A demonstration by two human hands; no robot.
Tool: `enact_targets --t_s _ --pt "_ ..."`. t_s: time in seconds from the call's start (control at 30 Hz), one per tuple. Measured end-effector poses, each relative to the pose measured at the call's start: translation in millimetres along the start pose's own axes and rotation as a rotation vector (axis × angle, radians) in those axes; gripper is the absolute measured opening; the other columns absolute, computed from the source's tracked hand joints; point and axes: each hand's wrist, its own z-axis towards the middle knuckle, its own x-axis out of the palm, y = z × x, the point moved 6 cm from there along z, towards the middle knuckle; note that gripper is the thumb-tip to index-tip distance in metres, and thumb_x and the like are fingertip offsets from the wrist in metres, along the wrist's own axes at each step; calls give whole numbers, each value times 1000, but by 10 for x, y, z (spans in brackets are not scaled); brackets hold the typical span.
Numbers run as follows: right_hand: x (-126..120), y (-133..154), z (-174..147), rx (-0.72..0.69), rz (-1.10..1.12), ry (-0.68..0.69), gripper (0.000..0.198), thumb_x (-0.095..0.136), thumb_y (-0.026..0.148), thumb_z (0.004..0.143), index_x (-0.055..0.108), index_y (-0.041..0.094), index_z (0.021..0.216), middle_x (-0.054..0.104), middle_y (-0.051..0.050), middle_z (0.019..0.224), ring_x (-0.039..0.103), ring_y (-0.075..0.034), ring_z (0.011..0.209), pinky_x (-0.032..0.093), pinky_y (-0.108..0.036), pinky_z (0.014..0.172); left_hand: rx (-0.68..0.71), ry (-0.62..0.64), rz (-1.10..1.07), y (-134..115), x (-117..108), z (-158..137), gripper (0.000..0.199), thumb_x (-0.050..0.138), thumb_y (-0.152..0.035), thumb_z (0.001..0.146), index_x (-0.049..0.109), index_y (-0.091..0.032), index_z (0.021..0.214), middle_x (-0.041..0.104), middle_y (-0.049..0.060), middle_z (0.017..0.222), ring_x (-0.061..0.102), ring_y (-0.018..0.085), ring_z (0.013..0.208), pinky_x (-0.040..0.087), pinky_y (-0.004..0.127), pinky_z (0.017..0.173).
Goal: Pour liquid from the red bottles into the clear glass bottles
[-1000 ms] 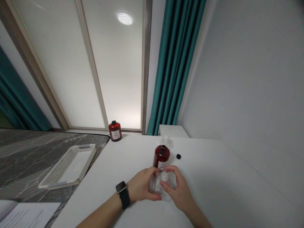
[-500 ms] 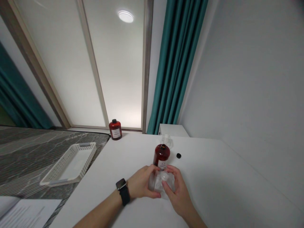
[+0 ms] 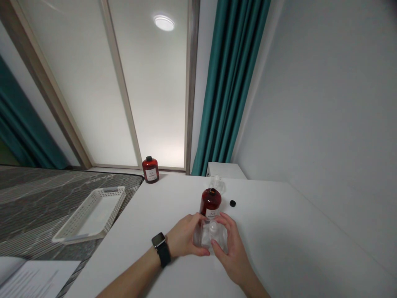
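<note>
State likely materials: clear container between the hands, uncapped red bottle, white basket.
Clear container: glass or clear plastic, smooth; see-through, so either fits.
Uncapped red bottle: tinted glass or plastic, glossy; highlights on its shoulder.
White basket: probably moulded plastic, fairly matt; regular holes through its walls.

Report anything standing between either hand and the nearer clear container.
Nothing visible stands in the way. The left hand curls around the left side of the clear container; the right hand is at its right. The open red bottle stands just beyond, not between.

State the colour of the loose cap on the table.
The cap is black; the head view shows it.
</note>
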Motion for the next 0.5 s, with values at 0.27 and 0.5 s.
enact_targets --t_s 0.27,0.5 --pt "-20 23 16 -7 43 -28 57 62 30 85 40 26 138 55 -10 128 52 -27 124 41 -47 107 -17 -10 -9 -2 3 6 78 89 -42 56 49 -17 117 66 9 106 64 31 95 48 38 81" --pt "-31 86 64 -24 92 -42 65 60 32 87 29 27 144 60 -8 115 58 -25 117 44 -46 105 -4 -7 -31 -30 -13 8 77 90 -41 55 49 -19 116 66 7 106 63 30 94 48 37 81"
